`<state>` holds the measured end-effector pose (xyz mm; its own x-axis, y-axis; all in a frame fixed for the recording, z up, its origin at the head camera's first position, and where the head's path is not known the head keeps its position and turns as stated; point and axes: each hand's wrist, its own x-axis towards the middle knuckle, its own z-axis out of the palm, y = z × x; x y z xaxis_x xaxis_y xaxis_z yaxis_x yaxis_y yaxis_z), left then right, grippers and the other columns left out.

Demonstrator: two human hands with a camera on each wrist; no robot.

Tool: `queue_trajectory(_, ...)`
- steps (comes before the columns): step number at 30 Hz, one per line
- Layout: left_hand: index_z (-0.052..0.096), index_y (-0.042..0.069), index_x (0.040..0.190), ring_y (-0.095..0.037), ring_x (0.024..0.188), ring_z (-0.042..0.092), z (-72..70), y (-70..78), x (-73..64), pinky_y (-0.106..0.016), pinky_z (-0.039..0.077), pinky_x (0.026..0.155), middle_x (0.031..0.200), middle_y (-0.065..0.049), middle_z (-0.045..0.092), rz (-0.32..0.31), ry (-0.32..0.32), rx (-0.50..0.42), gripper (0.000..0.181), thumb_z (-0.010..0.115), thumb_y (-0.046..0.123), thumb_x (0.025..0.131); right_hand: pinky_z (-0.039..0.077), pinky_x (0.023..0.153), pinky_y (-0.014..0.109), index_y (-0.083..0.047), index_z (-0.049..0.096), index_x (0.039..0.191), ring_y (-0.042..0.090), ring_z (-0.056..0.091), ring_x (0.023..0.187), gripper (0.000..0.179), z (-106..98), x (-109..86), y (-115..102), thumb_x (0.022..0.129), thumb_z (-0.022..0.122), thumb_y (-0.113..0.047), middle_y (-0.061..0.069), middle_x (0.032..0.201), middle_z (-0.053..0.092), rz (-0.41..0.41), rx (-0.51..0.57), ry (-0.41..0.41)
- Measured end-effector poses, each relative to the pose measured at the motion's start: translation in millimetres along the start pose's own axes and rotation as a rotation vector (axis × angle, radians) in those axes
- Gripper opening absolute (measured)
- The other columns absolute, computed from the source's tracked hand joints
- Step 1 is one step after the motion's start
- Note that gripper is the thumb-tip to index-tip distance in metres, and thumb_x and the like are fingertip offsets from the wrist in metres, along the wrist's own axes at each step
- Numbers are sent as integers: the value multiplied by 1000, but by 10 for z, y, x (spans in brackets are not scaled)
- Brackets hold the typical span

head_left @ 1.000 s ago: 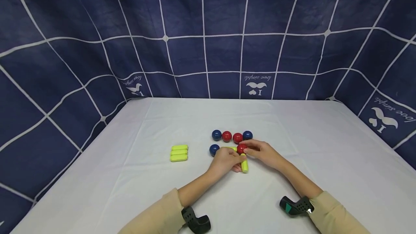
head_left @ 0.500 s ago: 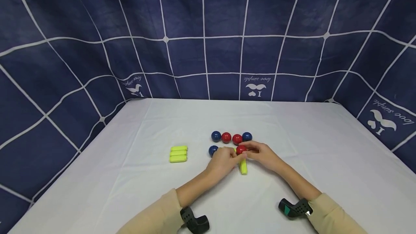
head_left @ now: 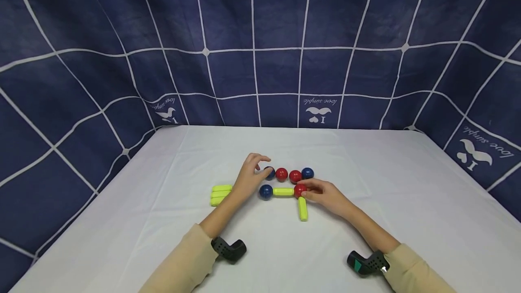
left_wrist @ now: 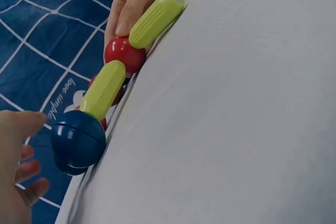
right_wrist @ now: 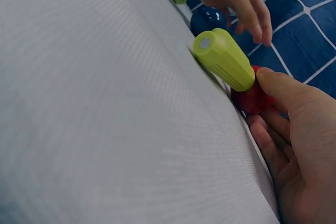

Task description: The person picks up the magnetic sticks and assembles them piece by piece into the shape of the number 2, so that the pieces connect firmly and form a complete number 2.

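My right hand [head_left: 327,197] pinches a red ball [head_left: 299,191] between thumb and fingers. One yellow-green rod [head_left: 283,191] runs left from that ball to a blue ball [head_left: 266,192]. A second yellow-green rod [right_wrist: 226,61] extends from the red ball toward me, its metallic end disc showing in the right wrist view. My left hand [head_left: 247,179] reaches over the left end of the back row, fingers spread and bent. Its thumb overlaps another blue ball [head_left: 270,174] in the head view; in the left wrist view nothing lies between those fingers.
The back row continues with two red balls, the left one [head_left: 281,175] beside the right one [head_left: 295,176], then a blue ball [head_left: 307,173]. Several yellow-green rods [head_left: 220,195] lie together at left, partly behind the left forearm. A blue gridded curtain [head_left: 281,71] borders the white table [head_left: 346,148].
My left hand has left the red ball and the rods, moving left and away from me to the back row. My right hand stays at the red ball.
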<state>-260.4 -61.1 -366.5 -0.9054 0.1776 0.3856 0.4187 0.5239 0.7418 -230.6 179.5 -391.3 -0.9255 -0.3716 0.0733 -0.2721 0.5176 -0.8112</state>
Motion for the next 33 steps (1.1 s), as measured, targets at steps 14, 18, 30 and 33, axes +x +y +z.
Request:
queue_trajectory(14, 59, 10, 110, -17, 83, 53, 70, -130, -22, -27, 42, 71, 106, -12, 61, -195, -61, -38, 33, 69, 19, 80, 46, 80, 16, -11, 56, 121, 19, 56, 98, 39, -2, -4, -4, 87, 60, -29, 9, 117, 59, -13, 17, -8)
queue_trajectory(18, 57, 11, 113, -15, 80, 52, 68, -139, -39, -23, 40, 66, 105, -12, 61, -210, -35, -29, 35, 67, 19, 81, 47, 81, 17, -12, 56, 121, 19, 56, 98, 39, 6, -5, -6, 87, 60, -30, 9, 118, 59, -11, 20, -6)
queue_trajectory(30, 54, 6, 121, -17, 94, 59, -5, 98, -211, -24, 49, 78, 113, -10, 60, -166, 37, -335, 39, 64, 17, 84, 49, 82, 23, -12, 58, 120, 18, 57, 97, 39, 3, -7, -18, 85, 62, -30, 9, 117, 60, -1, 11, 31)
queue_trajectory(33, 51, 6, 120, -17, 95, 62, -1, 202, -289, -23, 50, 79, 115, -12, 59, -176, -10, -458, 39, 63, 16, 85, 49, 82, 23, -12, 58, 120, 18, 57, 97, 40, 4, -13, -7, 85, 62, -30, 9, 117, 60, 3, 14, 29)
